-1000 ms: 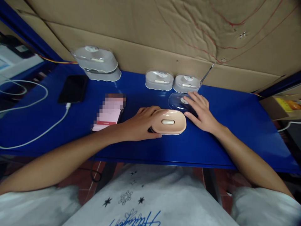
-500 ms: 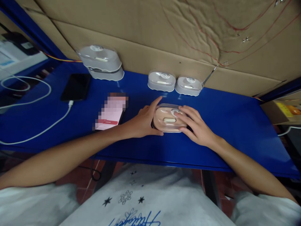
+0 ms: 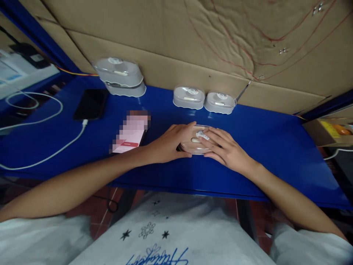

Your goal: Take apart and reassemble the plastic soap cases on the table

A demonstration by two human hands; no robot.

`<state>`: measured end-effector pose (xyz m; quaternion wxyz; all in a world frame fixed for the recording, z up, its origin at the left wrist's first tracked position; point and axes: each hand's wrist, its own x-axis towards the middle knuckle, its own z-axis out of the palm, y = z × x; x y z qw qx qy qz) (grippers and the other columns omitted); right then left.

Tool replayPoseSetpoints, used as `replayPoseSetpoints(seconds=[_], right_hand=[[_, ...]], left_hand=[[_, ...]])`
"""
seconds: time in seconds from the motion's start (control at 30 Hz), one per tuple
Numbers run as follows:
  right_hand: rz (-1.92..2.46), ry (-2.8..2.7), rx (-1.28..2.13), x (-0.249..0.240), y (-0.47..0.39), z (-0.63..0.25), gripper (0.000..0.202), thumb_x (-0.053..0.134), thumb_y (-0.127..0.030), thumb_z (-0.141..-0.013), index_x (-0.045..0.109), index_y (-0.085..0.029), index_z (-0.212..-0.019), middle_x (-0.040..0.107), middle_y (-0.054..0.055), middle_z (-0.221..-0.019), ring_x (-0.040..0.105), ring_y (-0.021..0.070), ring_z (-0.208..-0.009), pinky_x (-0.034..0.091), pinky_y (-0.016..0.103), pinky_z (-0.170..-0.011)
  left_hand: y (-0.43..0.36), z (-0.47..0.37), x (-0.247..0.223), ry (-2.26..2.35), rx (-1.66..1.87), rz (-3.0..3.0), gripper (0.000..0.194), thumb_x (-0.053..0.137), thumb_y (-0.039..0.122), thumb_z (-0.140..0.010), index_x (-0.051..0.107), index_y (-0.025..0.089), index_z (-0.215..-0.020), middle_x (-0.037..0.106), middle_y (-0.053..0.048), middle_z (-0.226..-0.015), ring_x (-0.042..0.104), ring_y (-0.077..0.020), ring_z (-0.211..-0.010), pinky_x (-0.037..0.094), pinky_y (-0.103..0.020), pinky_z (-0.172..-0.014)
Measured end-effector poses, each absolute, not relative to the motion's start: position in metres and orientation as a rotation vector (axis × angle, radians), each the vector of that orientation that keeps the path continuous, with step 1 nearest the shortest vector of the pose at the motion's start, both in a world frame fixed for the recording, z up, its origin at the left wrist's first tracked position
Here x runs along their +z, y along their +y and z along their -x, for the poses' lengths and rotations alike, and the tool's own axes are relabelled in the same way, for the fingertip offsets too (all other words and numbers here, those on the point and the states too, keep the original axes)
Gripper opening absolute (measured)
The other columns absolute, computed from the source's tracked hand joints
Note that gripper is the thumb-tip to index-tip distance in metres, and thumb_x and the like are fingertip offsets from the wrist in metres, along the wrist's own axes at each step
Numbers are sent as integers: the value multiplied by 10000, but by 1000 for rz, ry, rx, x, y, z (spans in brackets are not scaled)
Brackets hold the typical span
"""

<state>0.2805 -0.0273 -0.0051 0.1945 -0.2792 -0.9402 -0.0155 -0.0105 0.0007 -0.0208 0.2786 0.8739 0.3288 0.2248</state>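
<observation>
An oval plastic box (image 3: 190, 147) with a clear lid and a peach-coloured lower part rests on the blue table. A small pale handle (image 3: 196, 140) and a white round sticker (image 3: 202, 135) show on its lid. My left hand (image 3: 172, 143) grips the box's left end, thumb and fingers on opposite sides. From the right, my right hand (image 3: 227, 150) holds the other end, its fingers spread over the lid and partly over the sticker. Both hands hide the two ends of the box.
Two grey clear-lidded boxes (image 3: 189, 98) stand side by side near the cardboard wall (image 3: 165, 33); two more are stacked (image 3: 121, 75) further left. A lit phone (image 3: 131, 132) and a dark phone (image 3: 91, 104) with a white cable (image 3: 52, 166) lie left on the blue table (image 3: 286, 158).
My right hand has slid left over the lid, covering more of the box. My left fingers have also come further over its far left side. The view has shifted slightly.
</observation>
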Motion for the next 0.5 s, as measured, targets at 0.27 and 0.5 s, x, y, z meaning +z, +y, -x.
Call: replayPoseSetpoints(seconds=[0.27,0.5], right_hand=[[980,-2599,203,25,-15,-312,500,664,-392,-1028,556,-275,-1502,625,140,-1500,572,337,-1428,511,568,-1139],[1707,-2262,-113,27,24,-471,362,802,-367,-884,737,-321,-1237,753,146,-1245,684,385,-1125,500,571,-917]], left_hand=[[20,17,4,931,552,-2248,1020,765,569,-902,184,309,-1698,347,-174,-1732,578,-363,-1402,470,-519,-1151],[135,18,40,1291,478,-2541,942,731,542,-911,294,219,-1681,210,-181,-1776,196,-491,-1610,138,-744,-1250]])
